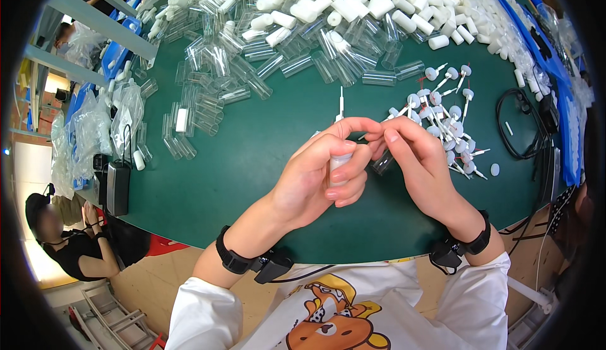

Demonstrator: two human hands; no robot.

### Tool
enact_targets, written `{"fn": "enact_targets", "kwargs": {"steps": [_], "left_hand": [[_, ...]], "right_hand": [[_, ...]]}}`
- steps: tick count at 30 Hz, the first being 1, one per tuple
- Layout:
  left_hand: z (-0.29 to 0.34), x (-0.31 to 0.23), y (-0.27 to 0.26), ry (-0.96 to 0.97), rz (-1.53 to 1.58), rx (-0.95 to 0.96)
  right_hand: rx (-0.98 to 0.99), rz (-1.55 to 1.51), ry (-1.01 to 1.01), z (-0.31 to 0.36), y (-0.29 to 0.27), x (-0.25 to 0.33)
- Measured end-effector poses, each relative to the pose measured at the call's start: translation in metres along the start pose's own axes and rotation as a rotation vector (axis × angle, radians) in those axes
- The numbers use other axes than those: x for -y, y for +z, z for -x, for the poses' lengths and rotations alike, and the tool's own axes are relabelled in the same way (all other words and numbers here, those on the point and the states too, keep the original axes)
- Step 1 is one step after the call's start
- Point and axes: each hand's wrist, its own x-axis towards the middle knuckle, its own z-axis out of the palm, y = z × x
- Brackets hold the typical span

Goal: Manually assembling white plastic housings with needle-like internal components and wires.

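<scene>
My left hand is closed around a small white cylinder, upright in the curled fingers. Just above that hand, a thin white stick points away from me; whether it joins the cylinder is hidden. My right hand has its thumb and fingers pinched together, meeting the left fingertips. What the pinch holds is too small to make out. Under the right fingers shows part of a clear tube; I cannot tell if it is held or lies on the table.
Right of my hands lie several thin white sticks with round caps and red threads. White cylinders and clear tubes cover the far green table. A black cable coils at right; a black box stands left. Another person sits at left.
</scene>
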Motion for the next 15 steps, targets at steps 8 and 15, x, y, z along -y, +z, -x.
{"fn": "enact_targets", "kwargs": {"steps": [8, 15], "left_hand": [[-0.001, 0.001, 0.006, 0.081, 0.052, 0.024], [-0.001, 0.004, 0.009, 0.079, -0.002, 0.02]], "right_hand": [[0.006, 0.0, 0.005, 0.0, 0.0, 0.0], [0.013, 0.044, 0.002, 0.0, 0.0, 0.006]]}}
